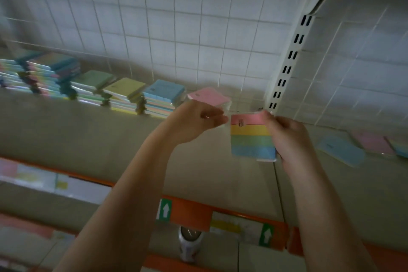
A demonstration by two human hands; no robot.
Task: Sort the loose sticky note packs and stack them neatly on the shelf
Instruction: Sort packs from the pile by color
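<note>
Pack (251, 137) striped pink, yellow, green, blue, upright above shelf (88, 130). Right hand (287, 139) grips right edge; left hand (194, 120) pinches top-left corner.

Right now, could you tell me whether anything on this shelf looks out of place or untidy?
Yes. To the right of the slotted upright, a blue pack and a pink pack lie loose, flat and askew on the shelf, while the other packs stand in stacks along the back.

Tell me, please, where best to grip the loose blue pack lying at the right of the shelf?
Probably by its two long edges, from above: the blue pack lies flat and apart from the pink pack, leaving both edges free.
</note>
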